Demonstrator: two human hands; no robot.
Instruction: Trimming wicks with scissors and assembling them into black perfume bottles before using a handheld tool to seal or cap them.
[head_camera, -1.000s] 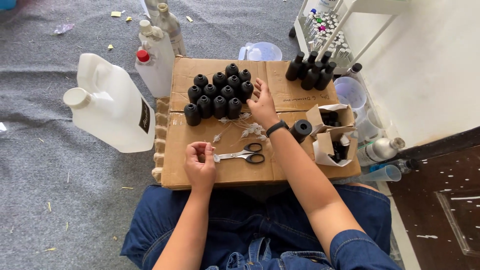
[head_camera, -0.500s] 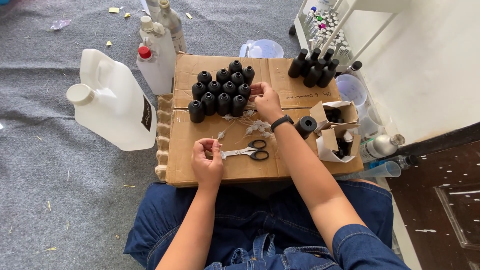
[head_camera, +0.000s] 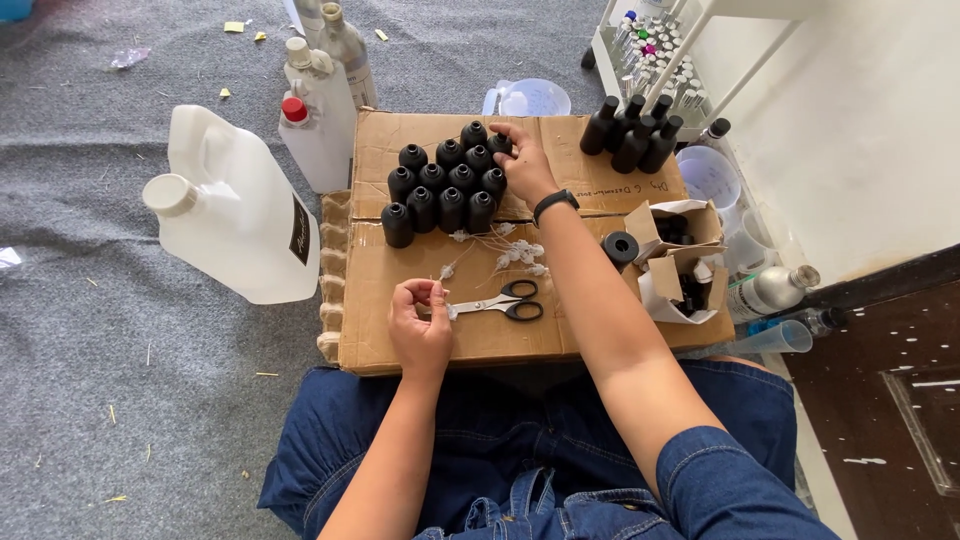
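Our right hand (head_camera: 520, 165) now farther forward than half second ago, fingers closed on rear-right black bottle (head_camera: 499, 146) of cluster on cardboard sheet (head_camera: 560, 330). Our left hand (head_camera: 420, 325) stays low beside scissors (head_camera: 505, 301), fingers pinched together on small white pump piece (head_camera: 440, 297). We count twelve black bottles in cluster, five taller black bottles (head_camera: 632, 135) at rear right, one white jug (head_camera: 235, 205).

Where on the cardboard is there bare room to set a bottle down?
Bare patches: the cardboard strip between the right hand and the far group of black bottles, and the near-left corner between the left hand and the edge. Crowded: the black bottle cluster, the white parts, the scissors.
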